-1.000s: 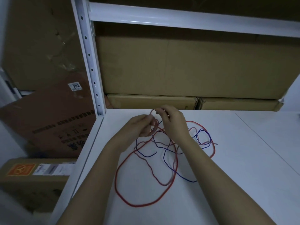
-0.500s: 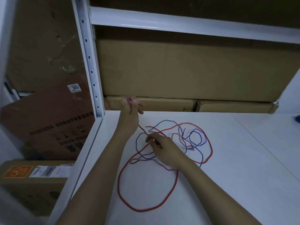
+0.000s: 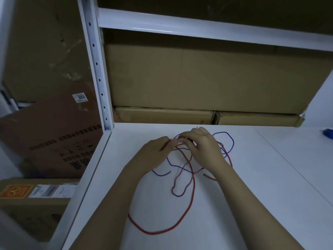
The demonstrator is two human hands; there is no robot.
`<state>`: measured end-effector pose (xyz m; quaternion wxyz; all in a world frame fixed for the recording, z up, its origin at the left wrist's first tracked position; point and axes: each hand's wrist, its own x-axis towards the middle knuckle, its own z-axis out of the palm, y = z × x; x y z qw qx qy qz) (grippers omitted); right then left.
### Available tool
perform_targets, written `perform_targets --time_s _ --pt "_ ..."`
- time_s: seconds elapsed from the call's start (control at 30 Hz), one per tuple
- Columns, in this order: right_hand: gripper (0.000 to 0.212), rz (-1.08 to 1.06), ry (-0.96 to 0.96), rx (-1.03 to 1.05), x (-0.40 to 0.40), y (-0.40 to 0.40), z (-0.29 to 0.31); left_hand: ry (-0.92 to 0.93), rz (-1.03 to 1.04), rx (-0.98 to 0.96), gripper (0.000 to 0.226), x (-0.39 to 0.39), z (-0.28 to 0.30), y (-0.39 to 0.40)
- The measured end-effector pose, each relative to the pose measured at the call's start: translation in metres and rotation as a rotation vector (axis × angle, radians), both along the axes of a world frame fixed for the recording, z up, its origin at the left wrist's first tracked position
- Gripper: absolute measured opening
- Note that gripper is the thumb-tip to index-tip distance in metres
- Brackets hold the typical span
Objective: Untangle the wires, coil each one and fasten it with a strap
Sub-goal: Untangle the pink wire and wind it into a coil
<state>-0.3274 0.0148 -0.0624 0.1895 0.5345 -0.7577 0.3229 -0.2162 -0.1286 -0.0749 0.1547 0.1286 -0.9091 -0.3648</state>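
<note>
Nearest the person, the red wire (image 3: 158, 231) loops on the white shelf (image 3: 270, 186). Beyond that loop, the blue wire (image 3: 231, 141) crosses it, tangled. Beyond the crossing, the left hand (image 3: 155, 152) and right hand (image 3: 201, 147) meet, apparently pinching strands; the grip is dim. Step in hand: untangling. Next: draw one wire free, then coil.

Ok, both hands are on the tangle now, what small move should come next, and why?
Probably draw the red wire slowly toward the big loose loop near you while the right hand pins the knot. The blue wire crosses it only up by the left hand, and nothing is coiled yet.
</note>
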Motion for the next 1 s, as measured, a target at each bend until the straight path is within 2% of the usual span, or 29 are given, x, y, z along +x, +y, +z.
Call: perform_targets --time_s 0.07,0.17,0.3,0.4,0.5,0.63,0.73,0.8,0.93,1.0 --pt "0.011 0.013 -0.104 -0.021 -0.006 -0.002 0.000 0.022 -0.026 0.078 0.038 0.000 0.000 0.002" --pt "0.009 0.064 -0.256 -0.058 -0.010 -0.005 0.000 0.067 -0.103 0.259 0.039 0.003 0.000 0.003" --pt "0.027 0.135 -0.418 -0.108 -0.008 -0.013 0.006 0.138 -0.167 0.511 0.044 0.007 0.010 0.009" --pt "0.019 0.164 -0.499 -0.052 -0.005 -0.020 0.000 0.238 -0.186 0.748 0.043 0.010 0.019 0.011" --pt "0.018 0.130 -0.493 0.040 -0.002 -0.025 -0.015 0.392 -0.212 0.997 0.035 0.015 0.027 0.008" --pt "0.014 0.118 -0.476 0.148 0.005 -0.027 -0.031 0.567 -0.146 1.203 0.035 0.019 0.033 -0.001" --pt "0.013 0.142 -0.403 0.227 0.012 -0.027 -0.038 0.653 -0.085 1.217 0.041 0.017 0.033 -0.004" --pt "0.014 0.126 -0.298 0.286 0.016 -0.030 -0.041 0.683 -0.022 1.144 0.036 0.011 0.033 -0.004" --pt "0.023 0.093 -0.102 0.514 0.021 -0.027 -0.048 0.709 0.232 0.809 0.029 0.003 0.036 -0.015" --pt "0.025 0.097 -0.101 0.520 0.021 -0.020 -0.052 0.688 0.303 0.597 0.027 0.004 0.036 -0.025"
